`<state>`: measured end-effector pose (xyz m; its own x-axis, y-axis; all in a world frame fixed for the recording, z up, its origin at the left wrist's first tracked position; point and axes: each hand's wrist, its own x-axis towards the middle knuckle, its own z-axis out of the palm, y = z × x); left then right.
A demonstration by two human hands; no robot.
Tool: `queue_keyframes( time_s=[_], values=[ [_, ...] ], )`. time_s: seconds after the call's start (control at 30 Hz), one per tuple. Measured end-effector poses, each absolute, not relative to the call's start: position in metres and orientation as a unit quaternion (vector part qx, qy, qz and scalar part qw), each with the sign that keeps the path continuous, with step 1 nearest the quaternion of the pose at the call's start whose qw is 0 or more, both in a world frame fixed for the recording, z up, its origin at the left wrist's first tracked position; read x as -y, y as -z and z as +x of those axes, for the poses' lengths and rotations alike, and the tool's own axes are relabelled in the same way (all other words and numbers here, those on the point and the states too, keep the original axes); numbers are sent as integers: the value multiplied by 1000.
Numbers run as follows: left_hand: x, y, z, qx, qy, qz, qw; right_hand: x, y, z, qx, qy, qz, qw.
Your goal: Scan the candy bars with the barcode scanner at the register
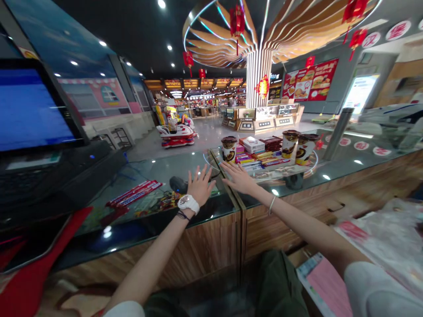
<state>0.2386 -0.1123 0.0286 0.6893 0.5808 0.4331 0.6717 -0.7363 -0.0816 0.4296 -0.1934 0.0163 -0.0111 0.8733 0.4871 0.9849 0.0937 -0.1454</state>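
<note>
My left hand (199, 188), with a white watch on its wrist, is spread open over the glass counter, palm down. A dark computer mouse (178, 185) lies just left of it. My right hand (240, 178) is also open and empty, its fingers stretched toward the near left rim of a round clear tray (264, 175). On the tray are colourful wrapped snack bars (256, 159), a white box (254, 144) and printed cups with dark lids, one cup (229, 149) just beyond my right fingers. Whether either hand touches the glass, I cannot tell.
Red snack packets (135, 193) lie on the counter left of the mouse. A monitor (36, 105) stands at far left, above a red-edged object (36, 273). A metal post (339, 132) rises at right. Plastic bags (390, 237) and an open drawer sit below right.
</note>
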Motion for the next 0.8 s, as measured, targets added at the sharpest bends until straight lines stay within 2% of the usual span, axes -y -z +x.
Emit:
queue_keyframes(
  time_s=[0.43,0.8],
  values=[
    [84,-24,105,491,202,-837,132,143,-30,298,797,100,-536,260],
    [49,-21,47,521,171,-819,171,90,-11,218,835,56,-490,244]
  ],
)
